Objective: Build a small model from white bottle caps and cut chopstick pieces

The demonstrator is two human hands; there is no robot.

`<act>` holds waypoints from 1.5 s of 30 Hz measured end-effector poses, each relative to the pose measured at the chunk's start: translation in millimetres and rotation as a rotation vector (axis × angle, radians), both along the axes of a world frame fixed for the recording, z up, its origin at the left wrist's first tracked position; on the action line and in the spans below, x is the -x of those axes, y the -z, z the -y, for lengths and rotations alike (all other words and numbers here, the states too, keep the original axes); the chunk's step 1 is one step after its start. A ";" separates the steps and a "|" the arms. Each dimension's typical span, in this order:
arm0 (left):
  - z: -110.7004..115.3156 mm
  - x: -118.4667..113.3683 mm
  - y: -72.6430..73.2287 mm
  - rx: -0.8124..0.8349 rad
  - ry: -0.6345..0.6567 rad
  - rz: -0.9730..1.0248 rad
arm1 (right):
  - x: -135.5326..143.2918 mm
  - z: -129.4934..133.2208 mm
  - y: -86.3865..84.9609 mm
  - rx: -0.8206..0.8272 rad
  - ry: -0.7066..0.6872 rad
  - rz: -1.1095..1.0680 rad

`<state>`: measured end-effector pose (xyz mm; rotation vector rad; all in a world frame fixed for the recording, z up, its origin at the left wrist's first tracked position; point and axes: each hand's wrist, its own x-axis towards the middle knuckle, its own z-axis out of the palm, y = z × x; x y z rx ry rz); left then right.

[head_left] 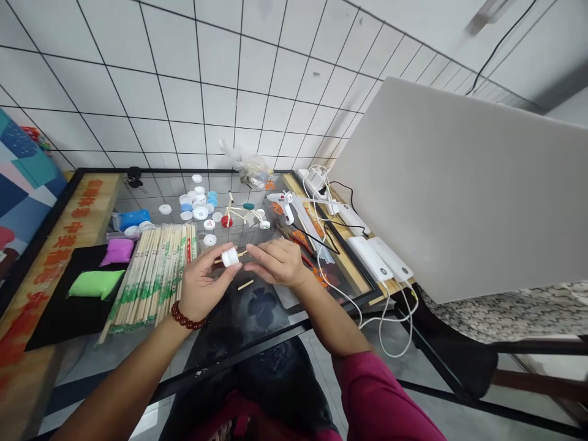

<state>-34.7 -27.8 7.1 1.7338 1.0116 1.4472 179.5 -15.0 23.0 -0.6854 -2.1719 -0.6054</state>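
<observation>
Left hand [205, 282] pinches white cap [230, 257], thumb opposing fingers; right hand [278, 263] half-closed at wooden stick [242, 253], grip unclear.

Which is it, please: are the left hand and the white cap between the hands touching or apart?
Touching: the head view shows the left hand holding the white cap between thumb and fingers.

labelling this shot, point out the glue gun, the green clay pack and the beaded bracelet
glue gun [288, 211]: head view, on its white body
green clay pack [95, 284]: head view, middle of its upper face
beaded bracelet [185, 321]: head view, on its beads
</observation>
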 end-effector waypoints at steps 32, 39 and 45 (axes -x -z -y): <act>-6.6 9.1 4.8 0.115 0.024 -0.084 | 18.6 -2.2 32.1 0.479 -0.143 -0.257; -2.0 5.3 -3.3 0.148 0.045 -0.087 | 23.5 2.2 24.5 0.621 -0.162 -0.407; -2.9 6.7 -0.9 0.055 0.045 -0.211 | 22.0 0.4 31.7 0.561 -0.183 -0.279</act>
